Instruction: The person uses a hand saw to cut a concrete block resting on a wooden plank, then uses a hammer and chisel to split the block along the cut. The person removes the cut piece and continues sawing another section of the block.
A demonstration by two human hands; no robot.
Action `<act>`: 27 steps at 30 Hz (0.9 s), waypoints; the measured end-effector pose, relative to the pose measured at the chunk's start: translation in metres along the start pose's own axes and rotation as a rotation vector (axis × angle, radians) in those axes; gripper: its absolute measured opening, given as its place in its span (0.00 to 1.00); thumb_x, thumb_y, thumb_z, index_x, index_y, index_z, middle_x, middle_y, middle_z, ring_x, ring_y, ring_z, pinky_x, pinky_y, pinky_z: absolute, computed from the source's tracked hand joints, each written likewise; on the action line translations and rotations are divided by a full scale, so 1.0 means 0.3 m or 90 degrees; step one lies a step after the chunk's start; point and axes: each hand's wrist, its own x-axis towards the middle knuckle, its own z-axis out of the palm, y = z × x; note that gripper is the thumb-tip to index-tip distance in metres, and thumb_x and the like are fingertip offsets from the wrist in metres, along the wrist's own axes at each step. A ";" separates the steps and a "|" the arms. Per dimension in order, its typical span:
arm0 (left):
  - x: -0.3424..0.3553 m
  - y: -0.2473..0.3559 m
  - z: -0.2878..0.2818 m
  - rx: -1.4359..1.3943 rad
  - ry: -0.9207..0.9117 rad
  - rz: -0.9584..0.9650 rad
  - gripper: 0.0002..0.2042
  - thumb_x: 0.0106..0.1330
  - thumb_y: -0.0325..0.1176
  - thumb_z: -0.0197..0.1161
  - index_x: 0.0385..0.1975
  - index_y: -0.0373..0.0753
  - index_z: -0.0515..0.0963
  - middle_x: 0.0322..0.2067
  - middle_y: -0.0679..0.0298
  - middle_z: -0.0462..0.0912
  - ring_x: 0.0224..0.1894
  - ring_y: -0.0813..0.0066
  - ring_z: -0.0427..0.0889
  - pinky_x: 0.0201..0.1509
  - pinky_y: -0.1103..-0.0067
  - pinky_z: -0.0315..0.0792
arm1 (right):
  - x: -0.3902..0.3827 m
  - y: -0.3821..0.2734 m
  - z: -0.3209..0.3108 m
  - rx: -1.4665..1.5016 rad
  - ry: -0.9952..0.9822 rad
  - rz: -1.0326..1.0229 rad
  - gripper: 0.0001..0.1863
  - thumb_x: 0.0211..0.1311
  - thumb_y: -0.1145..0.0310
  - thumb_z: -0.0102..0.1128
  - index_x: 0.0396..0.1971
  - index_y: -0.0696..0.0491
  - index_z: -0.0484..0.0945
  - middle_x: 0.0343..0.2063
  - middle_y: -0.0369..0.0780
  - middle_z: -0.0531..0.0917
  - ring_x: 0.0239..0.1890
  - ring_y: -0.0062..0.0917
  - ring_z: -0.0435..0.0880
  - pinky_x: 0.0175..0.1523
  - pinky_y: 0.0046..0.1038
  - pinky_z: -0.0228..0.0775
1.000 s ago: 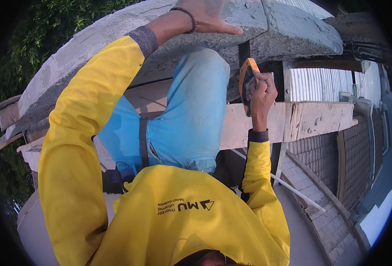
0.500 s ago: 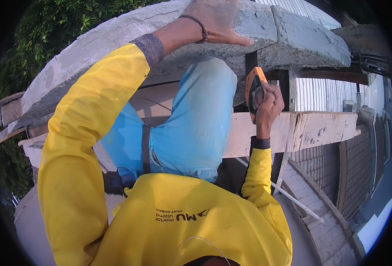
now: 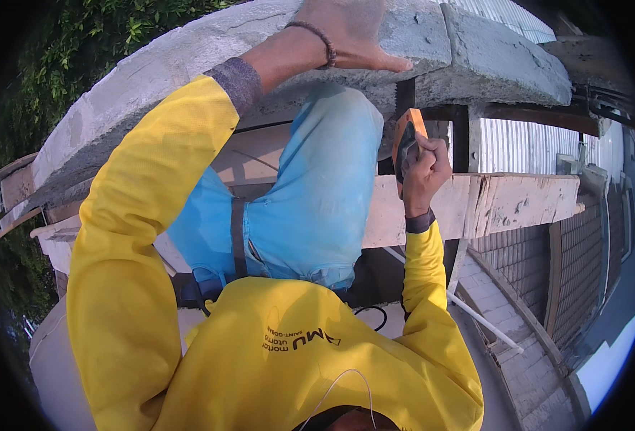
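Note:
My left hand (image 3: 353,36) lies on the rough grey concrete beam (image 3: 210,43) at the top, thumb stretched to the right. Its other fingers run out of view at the upper edge. In my right hand (image 3: 427,172) is the orange-and-black handle of a handsaw (image 3: 408,123), the fingers wrapped round its grip. The saw's dark, toothed blade points up and away from me, reaching the underside of the concrete, where its far end is hidden. My bent knee, in light blue trousers (image 3: 325,165), is to the left of the saw.
A pale wooden board (image 3: 526,205) runs crosswise beneath the right wrist. Right of the saw, a dark upright (image 3: 460,144) stands close to the blade. Tiled roofing (image 3: 515,266) and a white pipe (image 3: 486,323) show lower right. Green foliage (image 3: 66,79) borders the left.
My right hand and the handsaw have shifted slightly to the left, and the handle has tilted a little. The left hand stays in place on the concrete.

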 end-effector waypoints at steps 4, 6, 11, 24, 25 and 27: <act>0.005 0.037 -0.008 -0.013 -0.002 -0.001 0.37 0.64 0.63 0.59 0.63 0.36 0.75 0.55 0.47 0.82 0.57 0.50 0.81 0.62 0.58 0.73 | -0.027 0.333 0.041 0.109 0.036 0.017 0.13 0.72 0.77 0.46 0.42 0.60 0.83 0.27 0.31 0.75 0.26 0.12 0.70 0.30 0.19 0.61; 0.009 0.045 -0.007 0.007 0.012 0.012 0.38 0.64 0.63 0.59 0.63 0.36 0.75 0.55 0.47 0.82 0.57 0.50 0.81 0.62 0.58 0.73 | -0.042 0.307 -0.005 0.103 0.006 0.010 0.13 0.73 0.76 0.46 0.41 0.60 0.83 0.28 0.33 0.75 0.26 0.13 0.71 0.31 0.19 0.62; -0.012 0.001 0.066 0.092 0.085 -0.057 0.47 0.56 0.70 0.65 0.64 0.33 0.72 0.56 0.45 0.80 0.61 0.49 0.78 0.65 0.56 0.70 | -0.110 -0.318 -0.245 0.058 -0.082 0.235 0.14 0.80 0.70 0.43 0.41 0.57 0.80 0.19 0.26 0.67 0.18 0.06 0.61 0.23 0.15 0.50; 0.003 -0.013 0.072 0.059 0.048 -0.131 0.54 0.50 0.68 0.76 0.64 0.27 0.68 0.59 0.43 0.75 0.65 0.45 0.73 0.68 0.55 0.66 | 0.059 0.101 0.065 0.064 0.017 0.005 0.12 0.71 0.71 0.49 0.43 0.59 0.81 0.31 0.51 0.85 0.31 0.42 0.83 0.42 0.37 0.76; 0.000 -0.008 0.065 0.056 0.042 -0.128 0.53 0.50 0.68 0.76 0.65 0.26 0.68 0.59 0.43 0.74 0.65 0.45 0.72 0.68 0.55 0.66 | 0.053 0.086 0.060 0.095 0.033 -0.013 0.12 0.71 0.70 0.49 0.43 0.59 0.81 0.31 0.51 0.85 0.31 0.43 0.83 0.43 0.37 0.76; 0.004 -0.007 0.056 0.056 0.028 -0.123 0.53 0.51 0.67 0.77 0.65 0.26 0.67 0.59 0.43 0.74 0.65 0.45 0.72 0.68 0.55 0.66 | 0.056 0.027 0.042 0.125 0.064 -0.063 0.12 0.72 0.69 0.49 0.42 0.59 0.81 0.32 0.52 0.85 0.32 0.42 0.85 0.43 0.36 0.77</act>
